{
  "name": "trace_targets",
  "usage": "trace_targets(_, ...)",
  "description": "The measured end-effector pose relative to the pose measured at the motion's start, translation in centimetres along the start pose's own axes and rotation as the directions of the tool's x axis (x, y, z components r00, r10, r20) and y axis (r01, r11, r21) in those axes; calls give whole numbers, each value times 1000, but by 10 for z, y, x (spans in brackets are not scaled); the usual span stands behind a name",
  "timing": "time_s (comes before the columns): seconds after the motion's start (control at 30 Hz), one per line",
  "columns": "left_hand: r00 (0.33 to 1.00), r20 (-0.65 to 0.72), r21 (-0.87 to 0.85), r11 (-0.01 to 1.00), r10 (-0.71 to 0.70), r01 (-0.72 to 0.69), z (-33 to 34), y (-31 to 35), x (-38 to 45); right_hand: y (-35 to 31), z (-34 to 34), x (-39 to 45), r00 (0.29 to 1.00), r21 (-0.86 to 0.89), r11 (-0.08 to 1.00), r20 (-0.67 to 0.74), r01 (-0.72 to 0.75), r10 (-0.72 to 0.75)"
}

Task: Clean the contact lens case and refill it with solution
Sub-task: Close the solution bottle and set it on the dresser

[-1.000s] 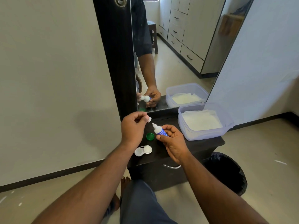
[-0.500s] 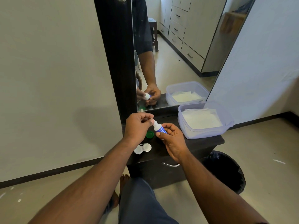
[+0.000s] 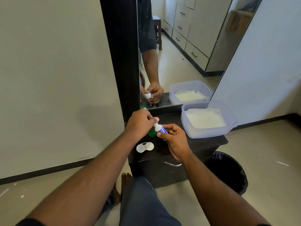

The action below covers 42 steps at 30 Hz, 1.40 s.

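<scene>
A small solution bottle, white with a blue label, is held tilted above the dark dresser top. My right hand grips its body. My left hand pinches the bottle's white cap at the tip, and my fingers hide the cap. The white contact lens case lies open on the dresser top, just below my left wrist. A green case lid lies beside it, under the bottle.
A clear plastic tub with white tissues stands on the dresser's right side. A tall mirror rises behind. A black bin stands on the floor at the right. My knee is in front of the drawer.
My left hand brought the white cap from just apart onto the bottle's tip. The bottle stayed in my right hand.
</scene>
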<state>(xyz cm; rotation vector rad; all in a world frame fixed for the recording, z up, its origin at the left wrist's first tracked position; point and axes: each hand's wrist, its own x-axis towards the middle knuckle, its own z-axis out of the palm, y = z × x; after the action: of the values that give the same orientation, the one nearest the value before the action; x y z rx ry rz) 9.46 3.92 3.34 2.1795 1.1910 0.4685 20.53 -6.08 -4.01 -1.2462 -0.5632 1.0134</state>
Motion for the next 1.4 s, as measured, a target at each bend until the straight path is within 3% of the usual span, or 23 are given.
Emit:
trace_targets(0.1, 997, 23, 160, 985, -72, 68, -3, 5, 6, -1, 1, -1, 1000, -12, 1000, -2, -6, 6)
trace_targets(0.2, 995, 20, 179, 979, -100, 95, -1, 8, 7, -1, -1, -1, 1000, -4, 1000, -13, -8, 8)
trace_targets(0.4, 991, 92, 6, 995, -99, 99, -1, 6, 7, -2, -2, 1, 1000, 39, 999, -16, -10, 10)
trace_targets(0.6, 977, 204, -170, 985, 56, -21, -10, 1, 8, -2, -1, 3, 998, 173, 984, -34, -46, 52)
trace_targets(0.8, 978, 168, -301, 951, 124, -70, -8, -4, 1, -7, -1, 2, 992, 304, 948, -43, -98, 117)
trace_targets(1.03, 987, 142, -304, 946, -73, 114, -6, -9, 1, -10, -1, -3, 999, 243, 969, 14, -51, 49)
trace_targets(1.4, 965, 152, -284, 925, -216, 252, 3, -7, -1, -7, -2, -5, 1000, 101, 995, -5, -2, 2)
